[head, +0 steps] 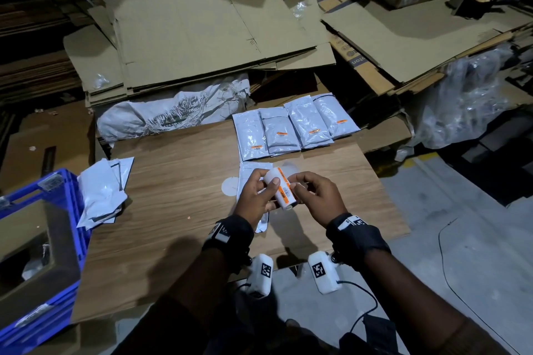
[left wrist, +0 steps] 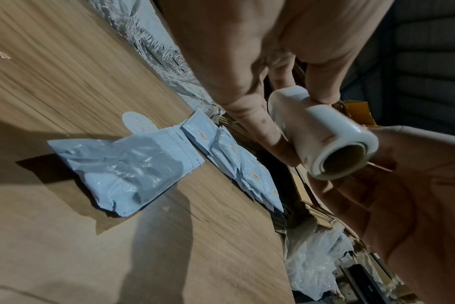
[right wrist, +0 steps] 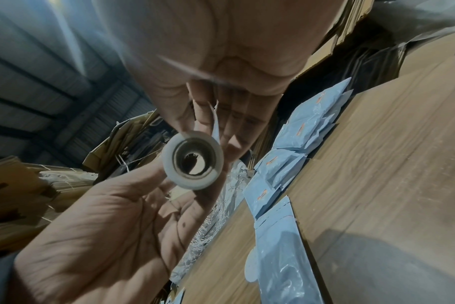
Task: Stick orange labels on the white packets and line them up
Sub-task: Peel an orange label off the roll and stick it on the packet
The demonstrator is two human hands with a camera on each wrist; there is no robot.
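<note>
I'm peeling the next orange label: left hand [head: 255,196] grips the label roll [head: 281,192], right hand [head: 317,196] fingers pinch at its edge. Next, press it onto the unlabelled packet [left wrist: 122,174] below the labelled row [head: 294,127] at the tabletop's [head: 173,181] far edge.

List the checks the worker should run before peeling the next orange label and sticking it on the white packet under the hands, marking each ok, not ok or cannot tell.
1. White label roll gripped by left hand: ok.
2. Right hand pinching a label edge: cannot tell.
3. Unlabelled white plastic packet flat on brown wooden board: ok.
4. Row of four labelled white packets lined up: ok.
5. Pile of unlabelled white packets within reach: ok, probably.
</note>
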